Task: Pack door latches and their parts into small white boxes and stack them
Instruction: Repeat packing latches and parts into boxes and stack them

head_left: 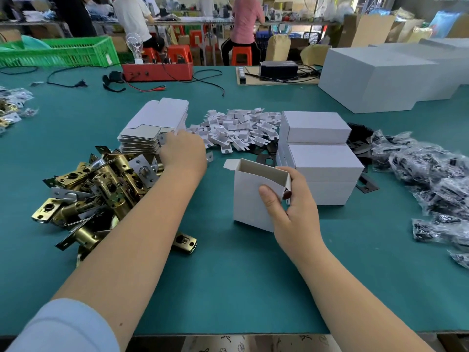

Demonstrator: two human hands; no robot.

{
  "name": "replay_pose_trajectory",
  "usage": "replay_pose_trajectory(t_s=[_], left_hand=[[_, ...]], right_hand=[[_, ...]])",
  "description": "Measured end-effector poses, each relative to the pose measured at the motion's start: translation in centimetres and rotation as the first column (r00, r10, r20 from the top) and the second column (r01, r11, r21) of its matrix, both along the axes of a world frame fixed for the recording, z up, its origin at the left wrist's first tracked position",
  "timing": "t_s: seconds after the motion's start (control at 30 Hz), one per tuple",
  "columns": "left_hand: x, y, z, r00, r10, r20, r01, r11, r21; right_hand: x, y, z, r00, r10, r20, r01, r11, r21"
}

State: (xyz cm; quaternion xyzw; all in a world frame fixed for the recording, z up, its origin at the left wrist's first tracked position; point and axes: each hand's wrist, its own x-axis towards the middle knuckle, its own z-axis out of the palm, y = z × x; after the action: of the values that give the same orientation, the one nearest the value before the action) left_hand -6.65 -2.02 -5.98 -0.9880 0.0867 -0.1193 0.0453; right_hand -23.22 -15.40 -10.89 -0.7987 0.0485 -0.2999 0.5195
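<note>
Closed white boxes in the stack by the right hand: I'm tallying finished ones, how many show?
3 at least: closed white boxes, one on top at the back, one in front, one beneath it. Others may be hidden behind.

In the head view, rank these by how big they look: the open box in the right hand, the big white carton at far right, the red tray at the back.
1. Big white carton.
2. Open box; nearness inflates it.
3. Red tray; close to the box, unsure.
</note>
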Motion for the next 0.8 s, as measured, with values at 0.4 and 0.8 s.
replay_pose_trajectory(t_s=[0.4, 0.8], left_hand=[[-5.1, 0.9, -0.1, 0.988, -0.107, 0.115, 0.144, 0.914, -0.381], [-4.4, -0.3, 0.5, 0.962, -0.175, -0.211, 0.146, 0.979, -0.142]], right_hand=[[0.1, 0.0, 0.1, 1.0, -0.01, 0.002, 0.01, 0.998, 0.056], [-0.4, -0.5, 0.2, 0.998, -0.03, 0.052, 0.024, 0.992, 0.122]])
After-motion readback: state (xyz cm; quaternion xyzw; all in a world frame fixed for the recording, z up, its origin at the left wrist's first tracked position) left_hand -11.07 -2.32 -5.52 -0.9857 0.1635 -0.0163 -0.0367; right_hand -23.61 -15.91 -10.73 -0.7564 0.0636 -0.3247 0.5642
